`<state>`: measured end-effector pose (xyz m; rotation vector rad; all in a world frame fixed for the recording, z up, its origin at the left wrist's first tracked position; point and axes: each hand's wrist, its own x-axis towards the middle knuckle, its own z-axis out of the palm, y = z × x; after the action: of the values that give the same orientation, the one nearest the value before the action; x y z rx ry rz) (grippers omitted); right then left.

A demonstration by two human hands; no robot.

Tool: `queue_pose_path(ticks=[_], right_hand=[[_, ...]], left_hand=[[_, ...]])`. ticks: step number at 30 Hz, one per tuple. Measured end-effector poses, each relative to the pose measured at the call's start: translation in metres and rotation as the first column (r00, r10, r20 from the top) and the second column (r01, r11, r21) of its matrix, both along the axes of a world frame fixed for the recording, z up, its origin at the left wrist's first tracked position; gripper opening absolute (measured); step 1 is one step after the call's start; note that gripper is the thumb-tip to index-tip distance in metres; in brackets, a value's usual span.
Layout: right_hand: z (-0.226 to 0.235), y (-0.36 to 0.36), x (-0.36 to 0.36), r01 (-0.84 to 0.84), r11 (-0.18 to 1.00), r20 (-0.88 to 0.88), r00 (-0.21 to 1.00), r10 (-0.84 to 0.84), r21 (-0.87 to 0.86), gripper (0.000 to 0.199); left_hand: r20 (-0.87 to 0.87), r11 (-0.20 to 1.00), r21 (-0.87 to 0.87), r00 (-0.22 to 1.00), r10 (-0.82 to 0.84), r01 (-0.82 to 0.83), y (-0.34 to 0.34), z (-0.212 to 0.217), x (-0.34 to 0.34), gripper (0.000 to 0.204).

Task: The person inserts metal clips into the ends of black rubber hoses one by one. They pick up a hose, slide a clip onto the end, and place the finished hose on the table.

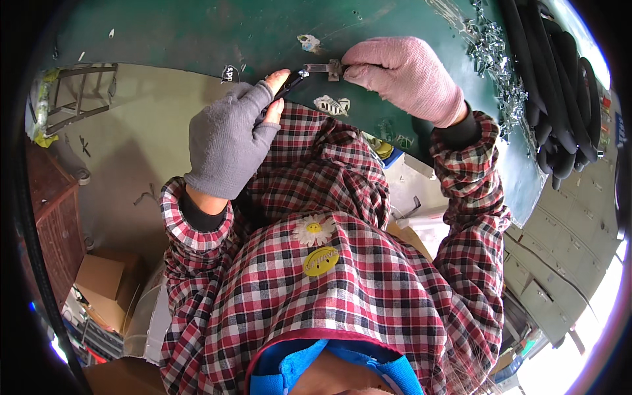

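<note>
My left hand [227, 141], in a grey glove with bare fingertips, is closed around a slim black tube-like piece [289, 84]. Its shiny end points up and to the right. My right hand [408, 76], in a pink glove, pinches a small metal clip-like piece [334, 70] at the edge of the table. Between the two hands lies a short, clear or shiny narrow part [317, 68], which reaches from the black piece toward the metal one. Whether these parts are joined I cannot tell. My right fingertips are partly hidden by the glove.
A green tabletop [197, 33] spans the far side, with paper scraps [332, 105] stuck on it. To the right lie a heap of small shiny metal pieces [497, 59] and a bundle of thick black tubes [559, 85]. Cardboard boxes [105, 289] stand at lower left.
</note>
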<state>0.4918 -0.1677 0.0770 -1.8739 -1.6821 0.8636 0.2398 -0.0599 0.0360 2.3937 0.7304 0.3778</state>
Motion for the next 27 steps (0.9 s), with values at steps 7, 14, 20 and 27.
queue_pose_path(ticks=[7, 14, 20, 27], right_hand=[[0.027, -0.008, 0.005, 0.022, 0.976, -0.173, 0.983, -0.061, -0.218, 0.016], [0.031, -0.013, 0.014, -0.101, 0.986, -0.163, 0.983, 0.080, -0.129, 0.016], [0.039, 0.000, 0.005, -0.136, 0.966, -0.014, 0.991, 0.136, -0.219, 0.021], [0.045, 0.019, 0.003, -0.222, 0.930, 0.073, 0.965, 0.253, -0.294, 0.020]], left_hand=[[0.010, 1.000, 0.019, 1.000, -0.003, 0.003, -0.016, 0.015, -0.002, 0.040], [0.027, 1.000, 0.028, 1.000, -0.007, 0.006, -0.027, 0.026, -0.004, 0.040], [0.033, 0.999, 0.043, 0.999, -0.023, 0.021, -0.025, 0.024, -0.009, 0.040], [0.032, 0.995, 0.086, 0.998, -0.051, 0.049, -0.022, 0.016, -0.015, 0.040]])
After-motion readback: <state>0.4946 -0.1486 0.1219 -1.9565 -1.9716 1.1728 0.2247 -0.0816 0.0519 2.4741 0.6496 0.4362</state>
